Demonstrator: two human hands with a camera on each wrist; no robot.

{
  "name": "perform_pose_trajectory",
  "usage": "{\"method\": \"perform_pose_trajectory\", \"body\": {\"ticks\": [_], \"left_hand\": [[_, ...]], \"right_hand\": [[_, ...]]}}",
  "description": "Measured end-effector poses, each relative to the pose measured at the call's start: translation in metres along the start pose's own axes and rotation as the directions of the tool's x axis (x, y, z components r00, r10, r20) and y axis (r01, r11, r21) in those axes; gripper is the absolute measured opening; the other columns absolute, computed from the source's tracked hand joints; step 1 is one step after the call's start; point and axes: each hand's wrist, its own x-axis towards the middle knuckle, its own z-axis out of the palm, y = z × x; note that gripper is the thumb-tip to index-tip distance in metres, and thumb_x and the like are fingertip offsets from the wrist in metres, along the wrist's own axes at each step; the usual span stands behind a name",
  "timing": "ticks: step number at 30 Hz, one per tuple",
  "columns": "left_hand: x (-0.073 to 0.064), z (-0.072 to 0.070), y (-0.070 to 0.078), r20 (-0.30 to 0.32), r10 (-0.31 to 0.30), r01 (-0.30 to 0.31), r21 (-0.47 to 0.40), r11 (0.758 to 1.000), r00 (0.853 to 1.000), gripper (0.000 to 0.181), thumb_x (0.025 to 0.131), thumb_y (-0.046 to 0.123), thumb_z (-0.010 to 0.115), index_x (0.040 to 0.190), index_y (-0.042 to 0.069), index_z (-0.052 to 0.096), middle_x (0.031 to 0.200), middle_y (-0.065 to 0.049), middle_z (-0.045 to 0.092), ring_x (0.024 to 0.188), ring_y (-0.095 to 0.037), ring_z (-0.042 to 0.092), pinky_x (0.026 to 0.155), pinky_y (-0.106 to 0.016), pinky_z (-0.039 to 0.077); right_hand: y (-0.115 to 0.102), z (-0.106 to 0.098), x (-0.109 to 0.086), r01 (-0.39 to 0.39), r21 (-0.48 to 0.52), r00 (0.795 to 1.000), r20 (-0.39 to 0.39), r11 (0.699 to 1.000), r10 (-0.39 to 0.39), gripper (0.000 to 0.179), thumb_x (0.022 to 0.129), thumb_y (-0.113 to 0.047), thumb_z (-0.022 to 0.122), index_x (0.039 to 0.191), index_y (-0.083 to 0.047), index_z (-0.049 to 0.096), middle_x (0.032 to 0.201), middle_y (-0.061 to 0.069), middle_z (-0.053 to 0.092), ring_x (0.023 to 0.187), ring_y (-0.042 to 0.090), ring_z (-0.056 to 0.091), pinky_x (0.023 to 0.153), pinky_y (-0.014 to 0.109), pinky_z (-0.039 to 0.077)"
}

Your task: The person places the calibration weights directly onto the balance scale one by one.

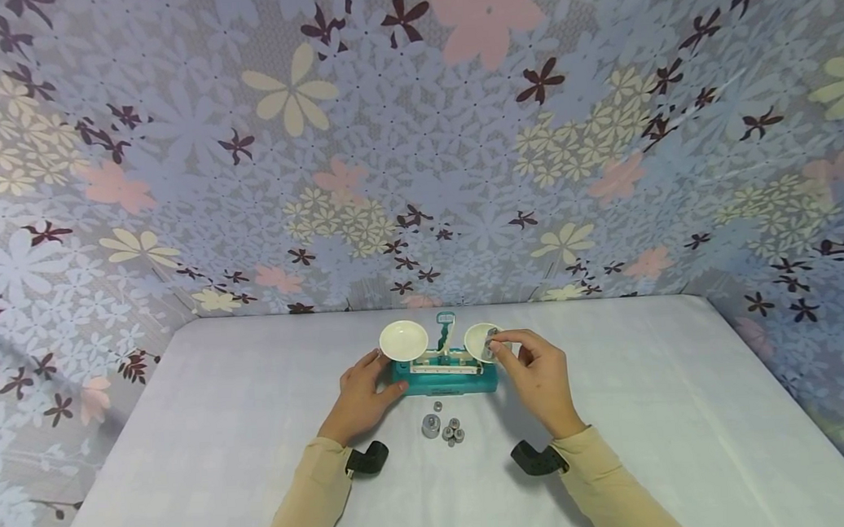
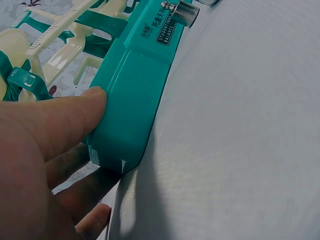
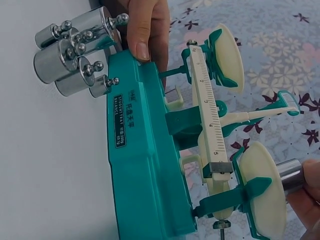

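A teal tray balance with two cream pans stands on the white-covered table. My left hand holds the left end of its base, the thumb on the front edge and the fingers round the end. Pinched between the right hand's thumb and fingertips is a shiny cylindrical metal weight, right at the right pan. Nothing shows on the left pan. The cream beam scale has a dark slider near its right-hand end.
Several knobbed metal weights of different sizes stand in front of the balance, the largest weight at the left of the group. A flowered cloth rises behind the table's far edge. Black wrist straps show at both sleeves.
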Motion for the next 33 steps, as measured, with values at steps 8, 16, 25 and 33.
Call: {"method": "perform_pose_trajectory", "body": {"ticks": [8,16,25,33], "left_hand": [[0.000,0.000,0.000,0.004,-0.011,0.011,0.005,1.000,1.000,0.062,0.088,0.035,0.062,0.139,0.006,0.042,0.140,-0.010,0.044,0.136,-0.026,0.026,0.107,-0.053,0.013],[-0.001,-0.001,0.002,-0.003,0.000,0.000,-0.006,1.000,1.000,0.061,0.087,0.034,0.062,0.138,0.005,0.043,0.140,-0.011,0.045,0.136,-0.027,0.027,0.106,-0.054,0.014],[-0.001,-0.002,0.002,0.003,-0.008,0.008,-0.006,1.000,1.000,0.062,0.088,0.034,0.062,0.138,0.006,0.042,0.140,-0.010,0.044,0.136,-0.026,0.026,0.107,-0.052,0.013],[0.001,0.000,0.000,0.005,-0.010,0.010,-0.006,1.000,1.000,0.062,0.088,0.035,0.062,0.139,0.006,0.042,0.141,-0.010,0.043,0.136,-0.025,0.026,0.107,-0.052,0.013]], "right_hand": [[0.038,0.006,-0.001,-0.003,-0.019,1.000,-0.016,1.000,0.002,0.013,0.082,-0.013,0.071,0.094,-0.009,0.072,0.063,0.000,0.053,0.043,0.015,0.033,0.038,0.018,0.024],[0.043,0.005,0.000,-0.007,-0.045,1.000,-0.019,0.999,0.006,0.012,0.083,-0.020,0.071,0.093,-0.014,0.073,0.066,-0.003,0.055,0.044,0.010,0.033,0.038,0.022,0.027],[0.045,0.004,0.000,-0.012,-0.066,1.000,-0.017,0.998,0.011,0.012,0.083,-0.022,0.071,0.092,-0.015,0.073,0.072,-0.006,0.059,0.044,0.009,0.033,0.039,0.023,0.028],[0.048,0.003,0.000,-0.001,-0.077,1.000,-0.016,0.997,0.000,0.010,0.083,-0.023,0.070,0.092,-0.017,0.072,0.079,-0.005,0.063,0.045,0.010,0.033,0.039,0.023,0.028]]}}
